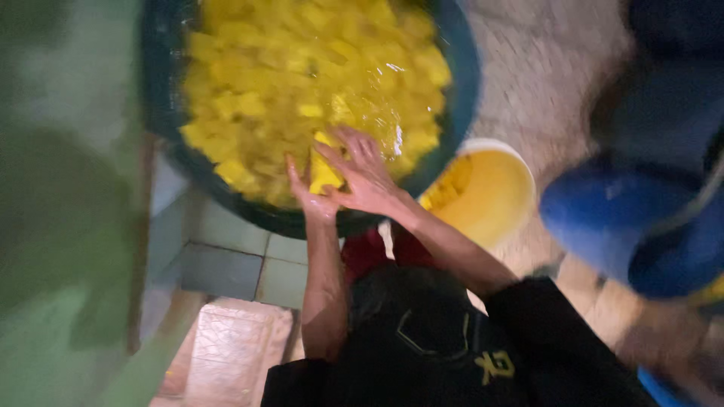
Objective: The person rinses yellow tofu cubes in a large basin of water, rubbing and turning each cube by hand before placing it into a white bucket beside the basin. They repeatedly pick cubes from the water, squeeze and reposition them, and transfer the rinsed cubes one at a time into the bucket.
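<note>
Both my hands are at the near rim of the big round dark-green plastic tub (460,83), which is filled with yellow cut chunks (302,68) lying in wet, shining liquid. My left hand (311,197) stands edge-on with the fingers pointing up and the palm turned inward, pressed against one side of a yellow wedge-shaped piece (324,172). My right hand (366,177) lies over the other side of that piece, fingers spread and bent across its top. So the two hands are brought together with the piece clamped between them, just above the surface of the other chunks and close to the tub's near wall. Both forearms are bare and look wet.

Just beside the tub, to its right and lower, stands a round yellow plastic bucket (498,188) with a pale rim; a few yellow pieces show against its inner wall. Farther right there is a blue rounded plastic container (603,218), blurred, well apart from my hands. Under the tub I see pale green floor tiles (226,264), and near my left elbow a light patterned square slab (234,354). My black sleeves and shirt fill the bottom of the view
</note>
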A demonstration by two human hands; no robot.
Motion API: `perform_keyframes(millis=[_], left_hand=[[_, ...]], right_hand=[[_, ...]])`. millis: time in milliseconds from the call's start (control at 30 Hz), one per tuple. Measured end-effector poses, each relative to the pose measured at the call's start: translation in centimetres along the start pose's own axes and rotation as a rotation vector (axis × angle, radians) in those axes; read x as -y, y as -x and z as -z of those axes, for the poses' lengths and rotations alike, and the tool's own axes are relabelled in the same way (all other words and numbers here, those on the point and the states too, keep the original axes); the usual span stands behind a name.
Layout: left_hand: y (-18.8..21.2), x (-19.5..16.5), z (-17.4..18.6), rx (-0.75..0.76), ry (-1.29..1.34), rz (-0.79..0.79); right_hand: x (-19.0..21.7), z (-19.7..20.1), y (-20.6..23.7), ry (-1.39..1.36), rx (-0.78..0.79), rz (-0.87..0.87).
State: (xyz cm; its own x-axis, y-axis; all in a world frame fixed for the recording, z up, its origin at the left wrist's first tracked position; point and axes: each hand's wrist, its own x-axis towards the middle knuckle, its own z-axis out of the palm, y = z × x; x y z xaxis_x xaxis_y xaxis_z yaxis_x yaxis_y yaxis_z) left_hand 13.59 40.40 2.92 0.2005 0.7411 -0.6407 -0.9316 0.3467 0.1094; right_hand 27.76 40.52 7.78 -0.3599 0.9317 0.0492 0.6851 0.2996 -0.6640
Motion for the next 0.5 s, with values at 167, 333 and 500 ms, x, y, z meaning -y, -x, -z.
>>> perform_keyframes(millis=[167, 333, 500], left_hand=[[2.0, 9.3, -0.3, 0.291, 0.072, 0.291], [3.2, 16.6, -1.5, 0.237, -0.858, 0.084], [4.2, 14.1, -2.2, 0.119, -0.929, -0.105]], right_hand=[[-4.1, 4.3, 7.6, -0.276, -0.08, -0.032], [-11.4, 6.5, 18.6, -1.312, -0.528, -0.592], [-19.0, 4.1, 24.7, -0.749, -0.004, -1.318]])
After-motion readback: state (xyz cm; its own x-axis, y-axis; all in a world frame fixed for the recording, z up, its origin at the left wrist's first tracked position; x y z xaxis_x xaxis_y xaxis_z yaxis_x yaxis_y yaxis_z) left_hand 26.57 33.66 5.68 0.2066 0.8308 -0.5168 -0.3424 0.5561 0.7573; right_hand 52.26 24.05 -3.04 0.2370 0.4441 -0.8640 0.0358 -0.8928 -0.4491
